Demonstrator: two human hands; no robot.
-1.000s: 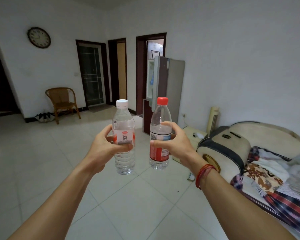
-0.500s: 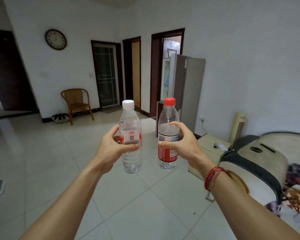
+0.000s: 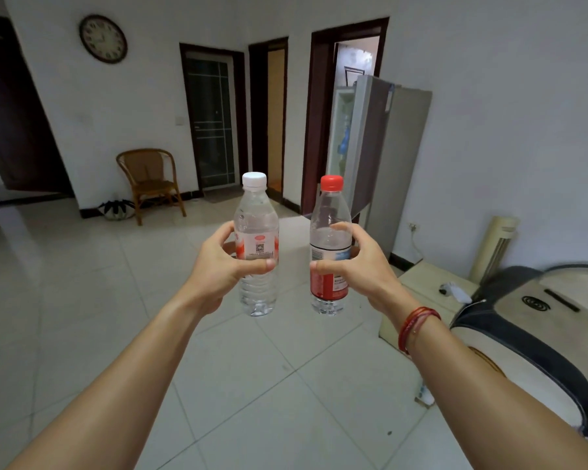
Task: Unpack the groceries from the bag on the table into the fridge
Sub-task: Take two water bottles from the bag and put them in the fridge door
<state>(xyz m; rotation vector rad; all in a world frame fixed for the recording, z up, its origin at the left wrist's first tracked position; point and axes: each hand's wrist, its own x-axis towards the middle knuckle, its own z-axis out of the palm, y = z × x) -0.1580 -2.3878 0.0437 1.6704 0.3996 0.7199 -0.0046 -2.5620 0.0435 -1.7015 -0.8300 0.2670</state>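
Currently both arms reach forward, each hand carrying one upright water bottle at chest height over the tiled floor (image 3: 252,385). Left hand (image 3: 218,269): fingers and thumb curled round the middle of the white-capped bottle (image 3: 257,215), thumb across its label. Right hand (image 3: 360,269): same wrap-around grip on the red-capped bottle (image 3: 330,212), thumb on the red label; red cord bracelet (image 3: 416,329) on that wrist. Bottles side by side, near but apart, both clear with liquid inside.

Fridge (image 3: 401,157) stands against the far wall at about 1 o'clock from the bottles, well apart from them, upper door swung open, lit interior showing. Wicker chair (image 3: 150,178) at 10 o'clock by the wall, round wall clock (image 3: 103,39) above it at 11. Low cream cabinet (image 3: 421,293) at 3 o'clock, beside a padded cream-and-dark furniture end (image 3: 523,317). Bag and table not in view.
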